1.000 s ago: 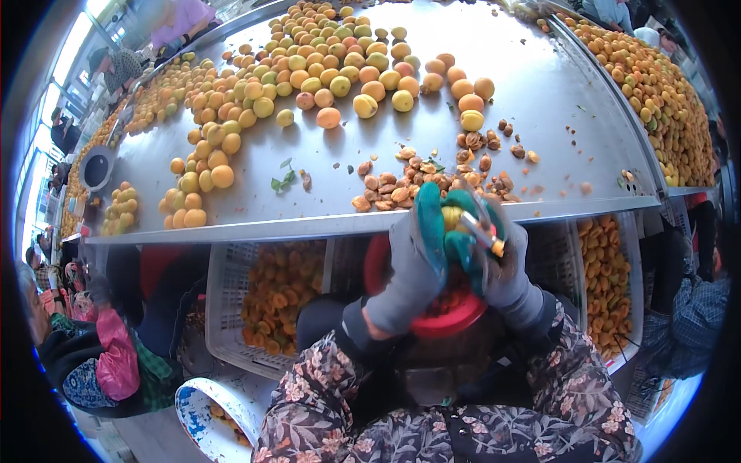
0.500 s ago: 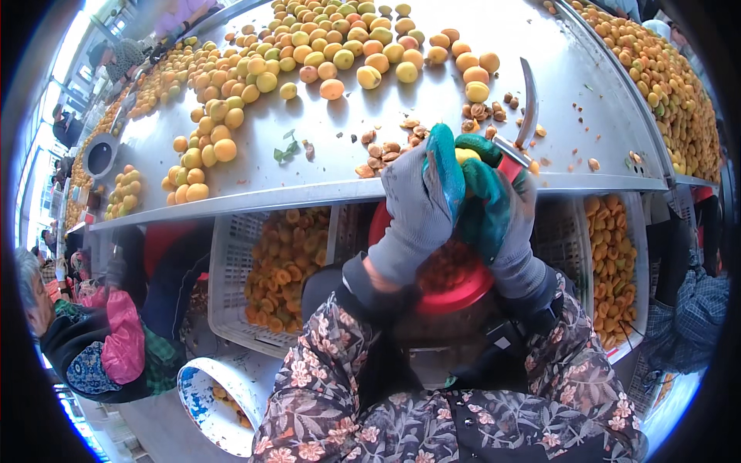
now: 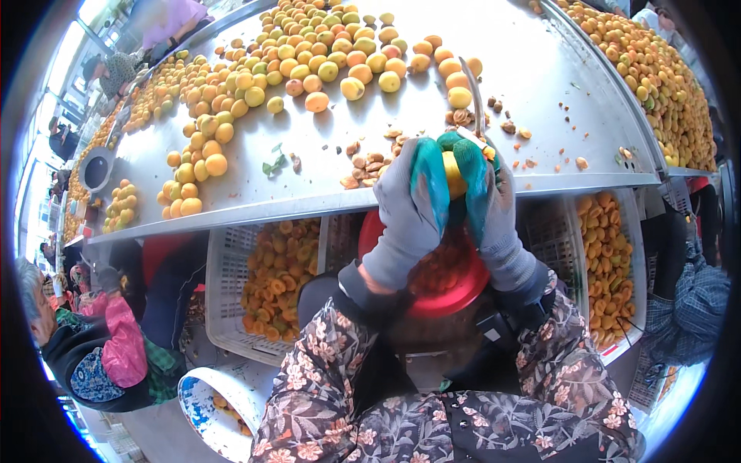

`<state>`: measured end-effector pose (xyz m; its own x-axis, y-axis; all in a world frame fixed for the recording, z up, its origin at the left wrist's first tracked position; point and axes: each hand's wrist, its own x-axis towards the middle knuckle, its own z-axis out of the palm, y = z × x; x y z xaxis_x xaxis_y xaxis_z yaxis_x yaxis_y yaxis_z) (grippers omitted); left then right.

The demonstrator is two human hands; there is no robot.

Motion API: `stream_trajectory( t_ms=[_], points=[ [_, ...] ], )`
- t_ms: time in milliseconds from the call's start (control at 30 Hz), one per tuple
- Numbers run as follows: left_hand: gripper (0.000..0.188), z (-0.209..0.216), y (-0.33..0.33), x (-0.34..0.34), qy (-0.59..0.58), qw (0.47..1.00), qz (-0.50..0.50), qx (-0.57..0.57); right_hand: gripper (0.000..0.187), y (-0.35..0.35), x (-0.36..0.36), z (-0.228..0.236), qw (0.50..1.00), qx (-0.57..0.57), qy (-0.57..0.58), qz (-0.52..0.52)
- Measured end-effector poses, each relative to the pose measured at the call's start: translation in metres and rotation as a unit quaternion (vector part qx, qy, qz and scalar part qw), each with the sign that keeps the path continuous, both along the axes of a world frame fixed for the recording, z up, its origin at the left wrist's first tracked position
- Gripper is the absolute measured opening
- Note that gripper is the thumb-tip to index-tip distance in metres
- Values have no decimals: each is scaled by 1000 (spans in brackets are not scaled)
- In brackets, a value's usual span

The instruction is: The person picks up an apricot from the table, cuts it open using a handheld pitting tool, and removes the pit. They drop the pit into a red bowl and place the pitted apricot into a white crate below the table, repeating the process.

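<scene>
Both hands wear grey knit gloves with teal-coated fingers and meet over the front edge of the metal table. A yellow apricot [image 3: 454,176] shows between them, with the fingers of my left hand [image 3: 413,189] closed about it. My right hand [image 3: 492,189] is wrapped round the handle of a curved knife [image 3: 475,100], whose blade points up and away from me; the glove mostly covers the handle. Whether the apricot is cut, I cannot tell. Below the hands stands a red basin [image 3: 440,301] with dark orange contents. Apricot pits [image 3: 370,166] lie just beyond the left hand.
Whole apricots [image 3: 309,62] spread over the far and left part of the metal table [image 3: 540,116]. Crates of halved apricots [image 3: 278,278] stand under it on both sides. A white bucket [image 3: 220,417] is at lower left. People sit close by on left and right.
Both hands have come closer together round the apricot, which now shows more. The knife has turned more upright and shifted left with the right hand. The whole view has shifted slightly.
</scene>
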<state>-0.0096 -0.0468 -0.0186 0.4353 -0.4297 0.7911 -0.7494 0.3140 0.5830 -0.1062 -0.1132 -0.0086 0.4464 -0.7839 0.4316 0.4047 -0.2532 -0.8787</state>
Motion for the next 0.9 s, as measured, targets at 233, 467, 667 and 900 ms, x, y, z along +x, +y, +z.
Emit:
stream_trajectory(
  t_ms=[233, 467, 667, 900],
  points=[
    [44, 16, -2, -5, -81, 995, 30, 49, 40, -7, 1, -6, 990, -121, 75, -6],
    [52, 29, -1, -24, -114, 991, 43, 58, 21, 13, -14, 15, 994, 48, 0, -95],
    [45, 56, 37, -57, -194, 979, 28, 61, 28, 40, -57, 28, 994, -82, 24, -66],
    [38, 90, 78, -98, -249, 968, 20, 24, 28, 87, -90, 52, 986, -97, 22, -133]
  ],
)
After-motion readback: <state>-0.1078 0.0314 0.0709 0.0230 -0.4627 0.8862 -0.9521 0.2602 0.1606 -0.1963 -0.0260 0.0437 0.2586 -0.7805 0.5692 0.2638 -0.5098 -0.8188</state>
